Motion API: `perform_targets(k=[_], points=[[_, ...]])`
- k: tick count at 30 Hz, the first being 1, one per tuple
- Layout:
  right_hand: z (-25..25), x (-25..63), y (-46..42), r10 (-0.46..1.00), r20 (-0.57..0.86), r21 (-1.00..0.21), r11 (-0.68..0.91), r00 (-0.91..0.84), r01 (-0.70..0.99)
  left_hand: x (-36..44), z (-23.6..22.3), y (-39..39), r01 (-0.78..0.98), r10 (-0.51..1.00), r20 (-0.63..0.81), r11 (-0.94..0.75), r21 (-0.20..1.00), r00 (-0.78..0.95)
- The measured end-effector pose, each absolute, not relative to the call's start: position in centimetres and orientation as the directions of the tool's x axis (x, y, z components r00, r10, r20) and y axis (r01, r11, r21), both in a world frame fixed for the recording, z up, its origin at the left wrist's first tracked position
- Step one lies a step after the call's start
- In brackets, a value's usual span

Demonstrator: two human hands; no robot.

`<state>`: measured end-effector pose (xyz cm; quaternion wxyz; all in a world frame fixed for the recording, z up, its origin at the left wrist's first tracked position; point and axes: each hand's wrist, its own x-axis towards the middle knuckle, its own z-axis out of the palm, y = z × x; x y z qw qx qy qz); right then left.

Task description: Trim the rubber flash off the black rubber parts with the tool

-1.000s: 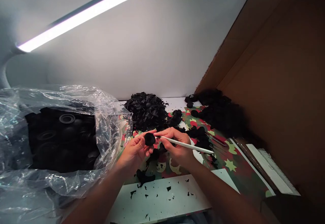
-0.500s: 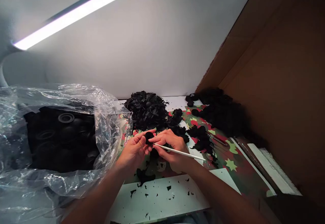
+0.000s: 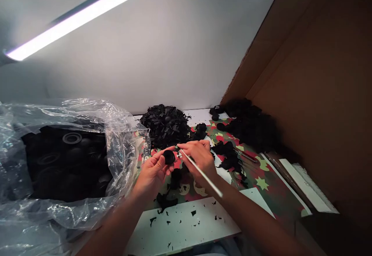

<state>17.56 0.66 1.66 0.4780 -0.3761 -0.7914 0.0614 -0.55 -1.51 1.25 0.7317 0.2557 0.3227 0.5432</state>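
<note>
Left hand (image 3: 152, 172): closed on a round black part (image 3: 169, 157), thumb on the near side and fingers behind; we see its hollow face turned toward the camera, a hold that seems meant to keep the rim exposed. Right hand (image 3: 200, 159): gripping a slim white tool (image 3: 205, 174) near its upper end, the shaft slanting back over the wrist; the fingertips are just beside the part, perhaps for short, fine control. The tool's working tip is too small and shadowed for us to identify, and we cannot tell whether it touches the part. Below the hands: a white board (image 3: 186, 225) with scattered black flecks, placed, we judge, where scraps would fall. Beneath and beyond: a patterned sheet (image 3: 263, 183) covering much of the surface (image 3: 200, 119), partly hidden by hands and clumps. Left: a clear plastic bag (image 3: 120, 163), mouth spread wide, likely for easy reach; of its dark contents we make out a ring (image 3: 72, 138), the rest merging in shadow. Behind: a heap of black scraps (image 3: 165, 124). Right: a dark, tangled mass (image 3: 250, 126), its make unclear, against a cardboard panel (image 3: 314, 74). Above: a tube lamp (image 3: 87, 14), cut off by the top edge, apparently angled to light the work.
</note>
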Motion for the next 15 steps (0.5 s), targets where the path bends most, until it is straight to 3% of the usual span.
perform_targets(k=[4,7,11,15], points=[[2.3,18.2,0.8,0.762,0.638,-0.653,0.611,-0.110,0.447,-0.8,1.8,-1.6,-0.646,0.947,-0.196,0.317,0.694,0.254],[2.3,18.2,0.4,0.823,0.552,-0.767,0.564,-0.135,0.306,-0.8,1.9,-1.6,-0.654,0.944,-0.193,0.325,0.683,0.268],[2.7,17.7,-0.3,0.775,0.563,-0.763,0.621,-0.286,0.179,-0.7,1.6,-1.5,-0.650,0.950,-0.195,0.311,0.693,0.245],[3.3,17.4,-0.6,0.742,0.577,-0.741,0.651,-0.341,0.163,-0.6,1.4,-1.5,-0.632,0.944,-0.211,0.327,0.703,0.253]])
